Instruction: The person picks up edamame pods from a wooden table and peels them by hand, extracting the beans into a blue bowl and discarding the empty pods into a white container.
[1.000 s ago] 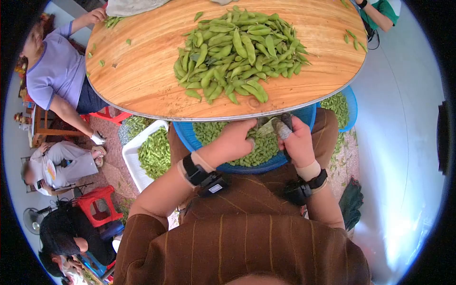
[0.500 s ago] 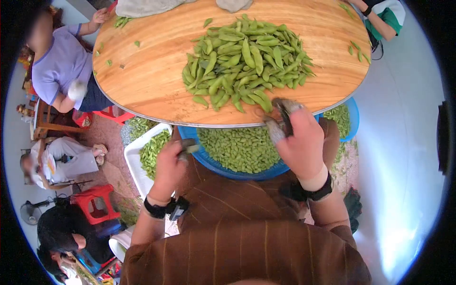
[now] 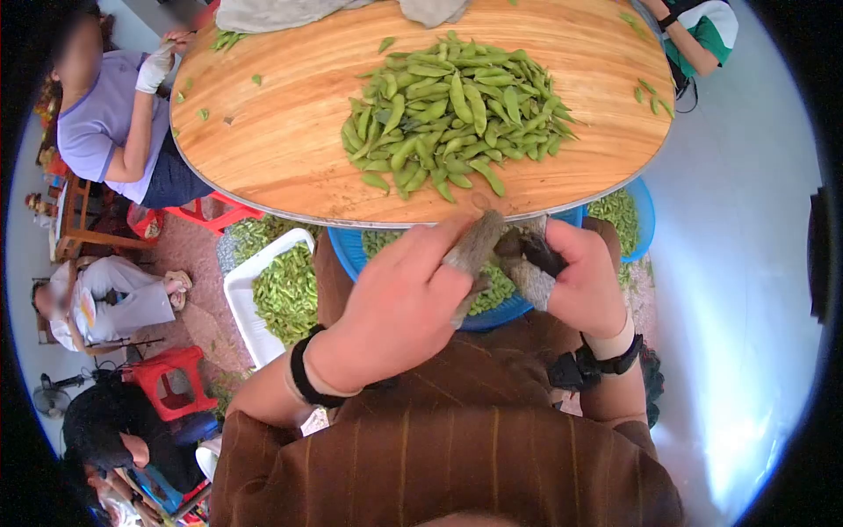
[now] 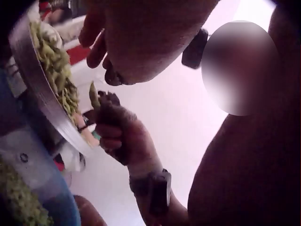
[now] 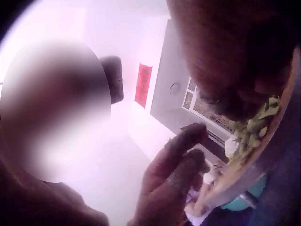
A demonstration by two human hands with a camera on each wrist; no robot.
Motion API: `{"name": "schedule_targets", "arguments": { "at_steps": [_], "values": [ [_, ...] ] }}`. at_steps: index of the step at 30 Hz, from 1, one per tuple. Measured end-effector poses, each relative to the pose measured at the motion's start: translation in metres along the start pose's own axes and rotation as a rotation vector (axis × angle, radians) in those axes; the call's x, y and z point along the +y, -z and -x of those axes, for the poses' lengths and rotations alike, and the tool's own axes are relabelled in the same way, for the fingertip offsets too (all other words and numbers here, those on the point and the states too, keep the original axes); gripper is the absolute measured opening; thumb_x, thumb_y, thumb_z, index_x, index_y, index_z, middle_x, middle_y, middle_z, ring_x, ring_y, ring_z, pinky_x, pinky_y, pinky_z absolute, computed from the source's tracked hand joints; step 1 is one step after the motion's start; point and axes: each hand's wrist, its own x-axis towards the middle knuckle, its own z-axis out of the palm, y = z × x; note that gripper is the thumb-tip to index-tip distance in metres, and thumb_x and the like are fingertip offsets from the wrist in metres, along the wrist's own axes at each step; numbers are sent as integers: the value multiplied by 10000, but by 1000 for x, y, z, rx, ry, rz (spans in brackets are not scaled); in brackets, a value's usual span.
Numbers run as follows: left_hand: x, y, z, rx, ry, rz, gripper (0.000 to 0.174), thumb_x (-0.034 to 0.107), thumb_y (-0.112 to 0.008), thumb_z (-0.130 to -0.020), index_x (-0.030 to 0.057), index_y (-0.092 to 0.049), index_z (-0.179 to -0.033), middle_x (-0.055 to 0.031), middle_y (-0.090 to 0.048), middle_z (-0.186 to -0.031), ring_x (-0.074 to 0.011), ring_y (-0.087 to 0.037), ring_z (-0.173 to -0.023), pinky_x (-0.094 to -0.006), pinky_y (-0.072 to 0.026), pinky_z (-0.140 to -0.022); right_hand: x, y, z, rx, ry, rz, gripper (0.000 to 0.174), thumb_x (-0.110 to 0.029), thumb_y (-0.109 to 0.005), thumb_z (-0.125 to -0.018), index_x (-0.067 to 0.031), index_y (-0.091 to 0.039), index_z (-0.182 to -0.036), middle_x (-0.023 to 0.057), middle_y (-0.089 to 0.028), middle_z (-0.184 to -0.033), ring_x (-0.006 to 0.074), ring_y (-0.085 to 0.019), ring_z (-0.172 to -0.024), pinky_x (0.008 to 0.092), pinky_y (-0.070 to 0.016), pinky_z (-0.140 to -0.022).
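Observation:
My left hand [image 3: 404, 290] reaches toward my right hand [image 3: 584, 281], over the near side of the blue basin [image 3: 347, 255]. Grey wrapping covers several of the left fingers [image 3: 474, 241]; in the right wrist view its thumb and finger stand apart with nothing between them. Dark and grey coverings also sit on the right hand's fingertips. In the left wrist view, the right hand pinches a green soybean pod [image 4: 94, 96], which points up from its fingertips. Shelled green beans [image 3: 494, 294] show in the basin. A pile of soybean pods [image 3: 452, 114] lies on the wooden table [image 3: 272, 123].
The table's metal-edged rim runs just beyond my hands. A white tray [image 3: 237, 303] of green pods or shells stands left of the basin, another blue basin [image 3: 648, 220] to the right. A grey cloth [image 3: 272, 13] lies on the table's far side. Other people sit around.
My right hand has drawn back from the pod pile to above the basin's near side. My left hand went out over the tray, then came back toward the right hand.

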Motion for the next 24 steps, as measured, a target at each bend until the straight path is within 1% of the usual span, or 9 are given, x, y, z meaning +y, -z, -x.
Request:
{"name": "schedule_targets", "arguments": {
  "at_steps": [4,8,9,12,17,19,21,22,24],
  "values": [
    [-17,-18,6,-214,69,107,341,32,-644,-724,2,-584,-1059,-184,-582,-1014,-358,-566,-899,-375,-484,-751,13,-8,9,15,-67,-150,230,-84,-650,-777,23,-592,-972,71,-639,-853,71,-535,-819,263,-460,-747],
    [-33,-40,24,-284,361,463,229,39,-591,-817,7,-589,-1044,-86,-623,-972,-200,-573,-794,-309,-472,-705,23,-20,13,65,-171,-293,273,-108,-651,-800,22,-561,-1023,89,-636,-853,75,-531,-813,272,-463,-750],
    [-34,-41,25,-264,521,627,197,45,-569,-852,5,-589,-1044,-49,-633,-957,-141,-565,-774,-280,-465,-697,25,-22,14,65,-170,-298,273,-108,-651,-800,22,-561,-1023,89,-636,-853,75,-531,-813,272,-463,-750],
    [-30,-37,23,-223,639,807,189,34,-521,-887,2,-590,-1059,-10,-636,-932,-80,-543,-807,-236,-453,-717,27,-25,16,21,-78,-176,236,-74,-599,-817,8,-551,-1034,98,-642,-829,115,-587,-792,287,-476,-734],
    [-34,-43,19,-223,495,778,200,3,-509,-866,-1,-592,-1048,-20,-639,-918,-97,-563,-783,-250,-459,-717,26,-22,17,-120,-180,-105,187,-5,-522,-788,-13,-561,-970,123,-645,-814,263,-654,-784,319,-486,-688],
    [-34,-39,16,-234,442,728,199,3,-510,-861,-4,-592,-1041,-20,-637,-897,-107,-569,-758,-255,-461,-712,24,-21,16,-129,-180,-120,185,-2,-519,-782,-11,-560,-962,127,-632,-797,269,-643,-754,325,-482,-677],
    [-36,-36,14,-165,193,199,156,21,-515,-859,-18,-589,-990,-18,-622,-816,-145,-566,-684,-290,-467,-661,24,-20,12,-133,-171,-127,183,0,-517,-777,-8,-559,-954,131,-620,-781,274,-633,-724,331,-479,-666],
    [-34,-35,14,-169,190,201,156,21,-515,-859,-18,-589,-990,-18,-622,-816,-145,-566,-684,-290,-467,-661,25,-20,11,-148,-184,-167,175,-4,-507,-796,-14,-562,-962,106,-609,-755,238,-607,-668,312,-469,-611],
    [-30,-31,12,-84,130,89,73,74,-572,-818,18,-566,-863,-94,-580,-730,-177,-540,-618,-346,-437,-574,24,-19,9,-162,-198,-206,169,-9,-497,-815,-19,-565,-970,81,-598,-729,202,-582,-611,293,-460,-556]
  ]
}}
